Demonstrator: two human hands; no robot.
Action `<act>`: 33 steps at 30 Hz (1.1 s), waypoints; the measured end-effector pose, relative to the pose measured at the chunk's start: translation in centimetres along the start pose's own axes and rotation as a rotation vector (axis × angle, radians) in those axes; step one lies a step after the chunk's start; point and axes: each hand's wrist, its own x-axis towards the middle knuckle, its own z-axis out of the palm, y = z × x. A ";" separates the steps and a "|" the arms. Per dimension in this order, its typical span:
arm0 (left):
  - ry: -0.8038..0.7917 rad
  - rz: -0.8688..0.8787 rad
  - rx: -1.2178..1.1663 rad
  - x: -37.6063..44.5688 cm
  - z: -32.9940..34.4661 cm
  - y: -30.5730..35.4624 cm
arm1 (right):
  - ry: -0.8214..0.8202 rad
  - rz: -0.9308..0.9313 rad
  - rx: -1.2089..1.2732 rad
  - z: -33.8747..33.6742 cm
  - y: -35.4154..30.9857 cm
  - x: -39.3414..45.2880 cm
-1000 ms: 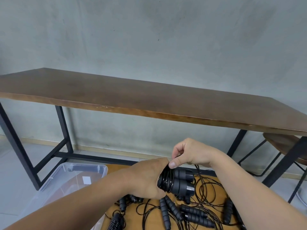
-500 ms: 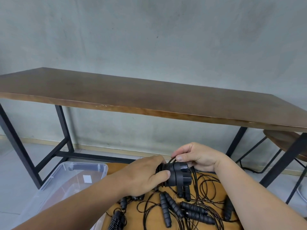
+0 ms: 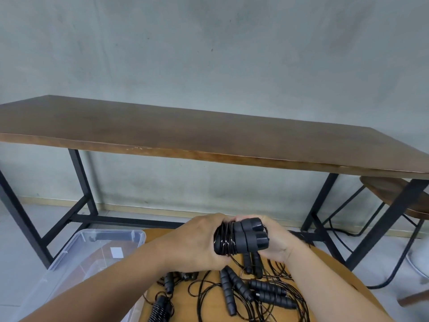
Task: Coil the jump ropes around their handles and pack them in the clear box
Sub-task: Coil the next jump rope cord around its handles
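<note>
Both hands up over desk (image 3: 329,266) far edge: left hand (image 3: 197,245) fingers wrapped round coiled rope bundle (image 3: 239,238), right hand (image 3: 276,242) cupping its handle ends, fingers curled on them. Loose ropes (image 3: 253,291) tangled mid-desk. Clear box (image 3: 69,259) just off desk's left edge, small white label (image 3: 116,252) inside, no readable writing.

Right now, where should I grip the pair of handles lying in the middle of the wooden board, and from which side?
Grip the pair of handles at their ribbed middle, from above: they lie flat, side by side, with loose cord around the ends.
</note>
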 end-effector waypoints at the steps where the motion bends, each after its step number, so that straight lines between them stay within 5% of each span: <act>1: 0.005 -0.013 0.024 0.1 0.0 -0.2 | 0.022 -0.019 0.053 0.0 0.8 -0.1; 10: 0.170 -0.045 0.059 2.3 0.4 -2.1 | 0.153 -0.067 -0.200 2.8 3.3 -1.4; 17: 0.200 -0.068 0.353 4.1 0.9 -2.8 | 0.289 -0.138 -1.068 4.8 2.1 -2.3; 24: 0.223 -0.021 0.707 4.5 1.3 -2.2 | 0.245 -0.179 -1.628 5.4 -0.9 -3.3; 33: 0.157 0.106 0.629 3.3 0.4 -0.8 | 0.087 -0.165 -1.480 4.6 -8.0 -4.4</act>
